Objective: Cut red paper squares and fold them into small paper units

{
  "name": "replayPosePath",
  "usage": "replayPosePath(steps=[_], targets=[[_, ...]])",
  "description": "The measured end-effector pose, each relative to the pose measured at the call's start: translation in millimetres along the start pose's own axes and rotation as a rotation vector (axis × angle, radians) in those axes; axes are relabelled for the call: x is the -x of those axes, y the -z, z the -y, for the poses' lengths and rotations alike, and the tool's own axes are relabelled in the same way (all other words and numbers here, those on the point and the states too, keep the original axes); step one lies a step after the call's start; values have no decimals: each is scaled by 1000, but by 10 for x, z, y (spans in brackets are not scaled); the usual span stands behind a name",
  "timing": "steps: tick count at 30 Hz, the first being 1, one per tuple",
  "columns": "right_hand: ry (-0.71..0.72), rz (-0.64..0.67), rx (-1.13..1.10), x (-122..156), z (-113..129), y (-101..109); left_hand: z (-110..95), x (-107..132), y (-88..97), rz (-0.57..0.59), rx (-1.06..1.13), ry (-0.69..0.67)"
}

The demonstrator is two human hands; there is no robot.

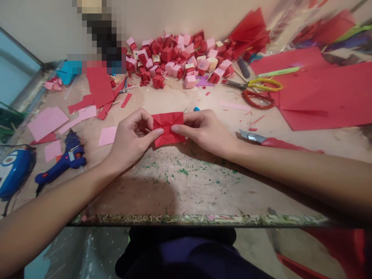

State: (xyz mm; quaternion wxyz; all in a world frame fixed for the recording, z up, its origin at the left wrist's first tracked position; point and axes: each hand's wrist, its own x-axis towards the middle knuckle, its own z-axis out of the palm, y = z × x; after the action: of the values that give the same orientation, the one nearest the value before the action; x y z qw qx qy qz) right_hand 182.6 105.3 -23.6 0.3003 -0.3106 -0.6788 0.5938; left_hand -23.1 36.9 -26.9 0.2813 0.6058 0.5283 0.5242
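A small creased red paper square (167, 127) lies between both hands at the middle of the worn tabletop (186, 186). My left hand (130, 137) pinches its left edge, thumb pressed on the front and fingers curled behind. My right hand (205, 130) grips the right edge, with the thumb laid across the paper's face. The paper shows fold lines and sits just above the table surface.
A heap of folded red and pink paper cubes (180, 58) sits at the back. Large red sheets (319, 93) and scissors (255, 87) lie to the right, with a utility knife (255, 136) nearer. A blue glue gun (62, 161) and pink paper pieces (46, 122) are on the left.
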Motion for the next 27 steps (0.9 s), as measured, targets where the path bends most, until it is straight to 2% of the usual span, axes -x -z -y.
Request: replayPosePath(steps=[11, 16, 20, 25, 27], targets=[[26, -46, 49, 48, 40, -21, -10, -21, -27, -22, 126, 83], [39, -12, 85, 23, 9, -6, 41, -37, -10, -11, 111, 45], [26, 27, 88, 8, -10, 9, 60, 9, 13, 10, 10, -46], [27, 56, 32, 13, -4, -1, -38, 76, 48, 14, -242, -280], [21, 67, 20, 13, -3, -3, -48, 76, 50, 31, -288, -294]])
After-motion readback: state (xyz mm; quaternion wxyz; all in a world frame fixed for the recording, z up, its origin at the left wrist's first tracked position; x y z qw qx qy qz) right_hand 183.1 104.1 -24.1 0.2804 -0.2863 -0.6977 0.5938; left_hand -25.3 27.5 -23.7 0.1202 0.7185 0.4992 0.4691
